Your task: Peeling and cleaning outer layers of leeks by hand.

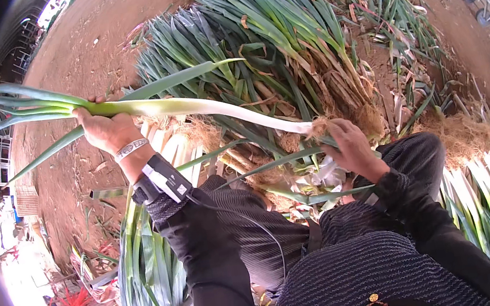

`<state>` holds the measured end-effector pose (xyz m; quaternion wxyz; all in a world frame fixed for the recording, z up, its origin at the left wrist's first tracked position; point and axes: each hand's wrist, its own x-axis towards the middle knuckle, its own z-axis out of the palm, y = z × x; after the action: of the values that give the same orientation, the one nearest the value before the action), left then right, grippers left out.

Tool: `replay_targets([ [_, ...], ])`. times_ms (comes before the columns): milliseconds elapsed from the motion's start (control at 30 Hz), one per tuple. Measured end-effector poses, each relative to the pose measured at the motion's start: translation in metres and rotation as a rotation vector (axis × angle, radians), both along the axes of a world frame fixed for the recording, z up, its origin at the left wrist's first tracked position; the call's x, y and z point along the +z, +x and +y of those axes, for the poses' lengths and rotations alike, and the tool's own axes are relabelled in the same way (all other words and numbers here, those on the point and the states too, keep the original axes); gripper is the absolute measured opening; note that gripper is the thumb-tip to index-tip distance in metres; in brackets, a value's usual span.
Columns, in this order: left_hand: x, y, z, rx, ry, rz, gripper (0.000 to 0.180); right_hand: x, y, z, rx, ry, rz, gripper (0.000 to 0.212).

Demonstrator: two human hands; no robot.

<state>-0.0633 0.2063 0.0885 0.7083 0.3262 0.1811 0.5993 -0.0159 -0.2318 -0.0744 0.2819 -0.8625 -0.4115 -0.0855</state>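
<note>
The left hand (107, 131) wraps its fingers around a long green onion (214, 106), up above the ground (83, 50). The right hand (353, 148) curls its fingers by the hairy roots (319, 127); I can't tell if they pinch.

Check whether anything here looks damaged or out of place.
The leek in the left hand has a bowed stalk, unlike the straighter leeks at lower right. Loose leaves lie strewn untidily at upper right.

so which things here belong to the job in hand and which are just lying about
Likely part of the job:
long green onion in left hand, roots at right hand
heaped onions
white-stalked onions at right

Likely lying about:
red strands
wheels at upper right
</note>
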Motion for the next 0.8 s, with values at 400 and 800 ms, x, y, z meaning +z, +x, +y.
replay_targets([
  [400,-0.026,-0.004,0.018,0.026,0.024,0.238,0.024,0.043,0.008,0.038,0.142,0.047,-0.092,0.041],
  [800,-0.027,0.003,0.017,-0.117,-0.268,0.221,0.034,0.050,0.008,0.033,0.244,0.169,0.150,0.037],
])
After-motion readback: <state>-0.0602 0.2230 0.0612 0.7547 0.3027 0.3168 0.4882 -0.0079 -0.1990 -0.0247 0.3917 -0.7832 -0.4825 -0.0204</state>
